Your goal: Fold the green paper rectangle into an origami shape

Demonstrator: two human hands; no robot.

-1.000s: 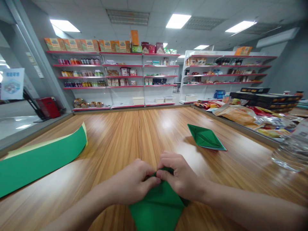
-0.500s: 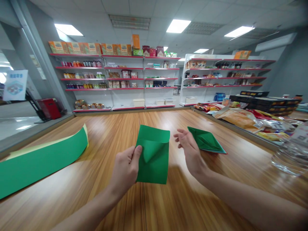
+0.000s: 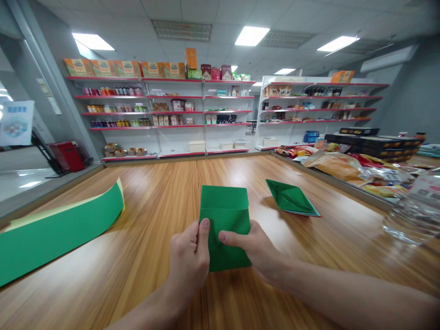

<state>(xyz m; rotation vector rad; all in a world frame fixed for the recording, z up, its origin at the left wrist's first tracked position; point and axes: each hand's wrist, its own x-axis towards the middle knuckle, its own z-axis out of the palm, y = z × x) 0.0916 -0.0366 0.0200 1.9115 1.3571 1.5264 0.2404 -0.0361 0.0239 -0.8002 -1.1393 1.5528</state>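
Green folded paper (image 3: 225, 217), one piece, is held upright over the middle of the bench (image 3: 154, 197), between two hands. It is roughly rectangular and matte, with a straight crease running across its upper part; above that line the band looks smooth and a little lighter along the edge, and below it the surface darkens in the shade of the fingers. Whether its lower edge touches the wood cannot be told. The left hand (image 3: 190, 252) grasps the left edge, thumb on the near face and fingers curled closed. The right hand (image 3: 261, 250) grasps the right edge, its thumb stretched across the front toward the centre. Two other green paper items rest on the bench: one folded green piece (image 3: 291, 197) to the right, well apart from the hands, showing triangular creases and pale and red edges beneath; and one long green strip (image 3: 68, 229) to the left, curling up at its far end, with a pale yellow layer behind it. One clear container (image 3: 417, 213) stands at the right, partly cut off. Many snack packets (image 3: 340, 166) lie beyond the right edge.
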